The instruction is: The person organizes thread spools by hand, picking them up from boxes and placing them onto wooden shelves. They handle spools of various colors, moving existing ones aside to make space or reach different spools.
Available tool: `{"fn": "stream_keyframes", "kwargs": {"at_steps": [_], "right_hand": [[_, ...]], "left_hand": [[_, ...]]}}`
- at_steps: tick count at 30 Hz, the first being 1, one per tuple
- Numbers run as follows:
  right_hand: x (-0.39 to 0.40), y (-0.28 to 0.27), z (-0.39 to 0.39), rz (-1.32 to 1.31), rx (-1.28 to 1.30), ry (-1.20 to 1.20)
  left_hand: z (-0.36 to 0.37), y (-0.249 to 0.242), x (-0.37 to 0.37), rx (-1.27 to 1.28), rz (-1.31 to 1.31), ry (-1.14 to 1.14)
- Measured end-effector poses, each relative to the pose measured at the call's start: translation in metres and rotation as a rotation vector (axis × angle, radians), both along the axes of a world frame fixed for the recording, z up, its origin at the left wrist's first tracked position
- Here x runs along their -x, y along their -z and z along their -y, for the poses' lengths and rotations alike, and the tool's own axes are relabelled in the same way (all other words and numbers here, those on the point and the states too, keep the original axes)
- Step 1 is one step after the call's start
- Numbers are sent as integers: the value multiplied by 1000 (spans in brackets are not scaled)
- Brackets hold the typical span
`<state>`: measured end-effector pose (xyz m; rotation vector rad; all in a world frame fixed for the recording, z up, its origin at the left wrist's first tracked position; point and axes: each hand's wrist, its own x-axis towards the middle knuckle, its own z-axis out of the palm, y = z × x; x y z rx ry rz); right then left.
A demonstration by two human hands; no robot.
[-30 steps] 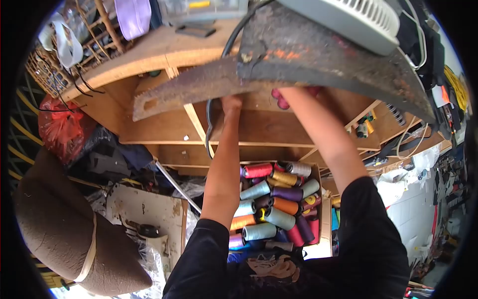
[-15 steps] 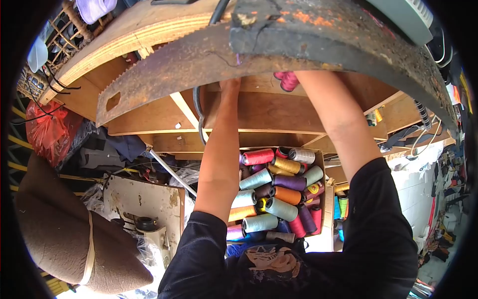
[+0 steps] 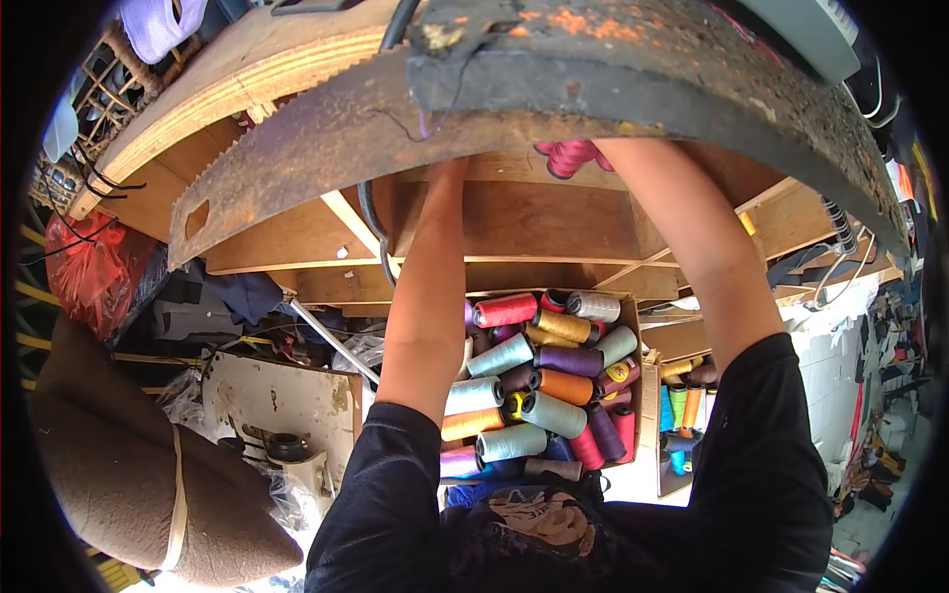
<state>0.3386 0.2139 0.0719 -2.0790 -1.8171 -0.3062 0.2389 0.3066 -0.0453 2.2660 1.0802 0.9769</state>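
My left forearm (image 3: 430, 267) reaches up into a wooden compartment. Behind the rusty saw blade (image 3: 326, 158) its hand drops out of sight. On the other side my right forearm (image 3: 682, 217) goes in under the dark, worn slab (image 3: 613, 99), which covers that hand and its fingers. A magenta thread spool (image 3: 571, 158) shows right beside my right wrist, partly behind the slab's lower edge. Whether either hand holds anything is hidden. Below my arms, a cardboard box (image 3: 647, 425) is full of thread cones, among them an orange cone (image 3: 565, 386) and a purple cone (image 3: 570, 361).
A second box with several cones (image 3: 678, 405) stands to the right. At left are a red plastic bag (image 3: 89, 257), a brown bundle (image 3: 119, 465) with a pale band, and a stained white board (image 3: 272, 400). A black cable (image 3: 371, 217) hangs before the wooden dividers.
The view has shifted slightly, so the saw blade lies further left. My right forearm has moved a little right, and my left wrist has slipped behind the blade. More of the magenta spool shows.
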Motion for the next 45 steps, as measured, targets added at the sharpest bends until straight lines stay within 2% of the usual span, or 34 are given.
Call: {"fn": "stream_keyframes", "kwargs": {"at_steps": [45], "right_hand": [[-12, 13, -7, 57, -63, 17]], "left_hand": [[25, 5, 16, -17, 39, 14]]}}
